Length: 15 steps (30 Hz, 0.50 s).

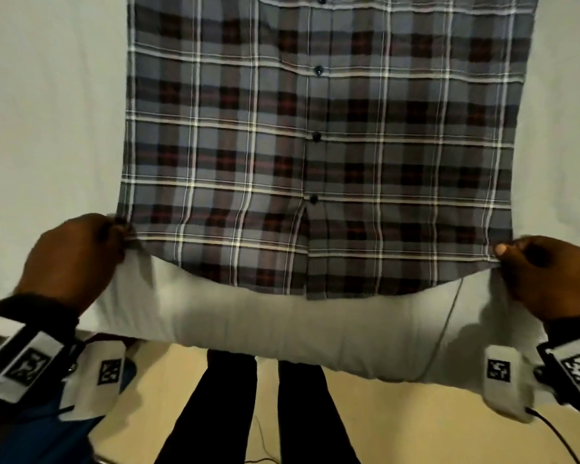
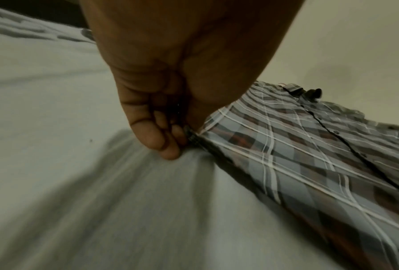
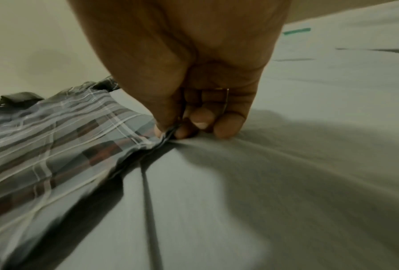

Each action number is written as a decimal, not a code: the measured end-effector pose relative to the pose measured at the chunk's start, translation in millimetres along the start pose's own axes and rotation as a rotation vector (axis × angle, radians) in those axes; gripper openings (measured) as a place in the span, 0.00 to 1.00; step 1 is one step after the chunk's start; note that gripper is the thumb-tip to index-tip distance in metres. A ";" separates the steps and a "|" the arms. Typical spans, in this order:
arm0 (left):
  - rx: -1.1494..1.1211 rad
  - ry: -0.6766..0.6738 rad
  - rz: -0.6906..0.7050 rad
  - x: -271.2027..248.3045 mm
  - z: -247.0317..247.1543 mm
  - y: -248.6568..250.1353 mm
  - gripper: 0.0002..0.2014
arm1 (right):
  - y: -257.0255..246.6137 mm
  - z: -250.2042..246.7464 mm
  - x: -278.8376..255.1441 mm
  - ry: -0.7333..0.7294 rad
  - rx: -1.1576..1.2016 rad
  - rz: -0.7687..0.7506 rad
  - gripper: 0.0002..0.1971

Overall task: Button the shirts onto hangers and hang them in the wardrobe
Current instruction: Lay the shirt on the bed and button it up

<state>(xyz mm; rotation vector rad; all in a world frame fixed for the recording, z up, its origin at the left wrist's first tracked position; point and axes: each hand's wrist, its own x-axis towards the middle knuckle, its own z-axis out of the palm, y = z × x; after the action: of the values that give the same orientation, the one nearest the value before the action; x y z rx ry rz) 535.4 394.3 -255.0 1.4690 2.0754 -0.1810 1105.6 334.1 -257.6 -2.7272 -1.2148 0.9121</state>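
A pale bed sheet, dark-trousered legs, and wrist-worn camera gear

A light grey-white bed sheet [image 1: 47,128] fills the upper and middle of the head view, its near edge running across the lower third, with soft creases showing in both wrist views. Below that edge, a cream floor [image 1: 399,423] takes up the bottom of the frame, where two legs in black trousers [image 1: 231,406] stand at lower centre. White camera units with black square markers [image 1: 498,370] sit at lower left and lower right on dark wrist straps, a thin black cable [image 1: 556,437] trailing from the right one. A thin grey cord [image 1: 449,316] crosses the sheet at lower right. A small green strip [image 3: 296,31] lies at upper right of the right wrist view.
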 end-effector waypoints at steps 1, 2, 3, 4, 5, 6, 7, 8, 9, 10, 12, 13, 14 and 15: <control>0.029 0.003 -0.014 -2.2 -3.4 4.2 0.29 | -1.0 0.5 1.1 -0.010 -0.042 0.010 0.18; 0.049 0.008 -0.013 -2.4 -2.4 -0.2 0.30 | -5.9 -0.4 -0.3 -0.024 -0.068 0.023 0.15; 0.068 -0.012 0.002 -5.8 -3.3 -0.1 0.31 | -7.7 -0.3 -0.1 -0.031 -0.092 0.025 0.15; 0.104 -0.003 0.021 -8.1 -3.7 -1.5 0.31 | -14.8 -2.0 -4.4 -0.017 -0.122 0.027 0.14; 0.127 0.007 0.038 -12.5 -4.9 0.6 0.30 | -22.4 -4.1 -11.4 0.014 -0.157 0.020 0.12; 0.144 0.051 0.062 -18.8 -7.9 5.4 0.29 | -30.8 -6.3 -19.9 0.077 -0.166 0.015 0.12; 0.133 0.125 0.084 -26.8 -11.4 15.1 0.27 | -39.8 -6.8 -30.3 0.137 -0.160 -0.007 0.13; 0.114 0.207 0.137 -34.2 -12.0 27.5 0.25 | -54.5 -5.8 -43.4 0.180 -0.139 -0.063 0.12; 0.090 0.252 0.223 -43.3 -10.2 42.7 0.20 | -71.6 -2.7 -57.1 0.174 -0.109 -0.138 0.09; 0.063 0.261 0.342 -52.8 -5.3 60.2 0.15 | -90.3 4.4 -72.8 0.120 -0.063 -0.229 0.07; 0.004 0.180 0.570 -72.2 14.9 99.5 0.08 | -128.6 27.5 -106.2 -0.033 -0.020 -0.392 0.08; -0.010 0.108 0.650 -78.6 28.7 115.1 0.08 | -143.8 42.7 -120.0 -0.054 -0.050 -0.467 0.10; -0.012 0.042 0.703 -81.3 43.1 126.1 0.10 | -155.7 60.3 -131.2 -0.048 -0.100 -0.535 0.13; -0.002 -0.014 0.731 -81.3 56.1 133.8 0.13 | -165.3 76.5 -138.8 -0.048 -0.159 -0.571 0.16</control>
<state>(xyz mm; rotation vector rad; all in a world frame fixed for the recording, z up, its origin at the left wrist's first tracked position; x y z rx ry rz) 694.9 355.0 -229.1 2.1002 1.4007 0.1011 881.6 338.1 -210.8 -2.2409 -1.9959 0.8308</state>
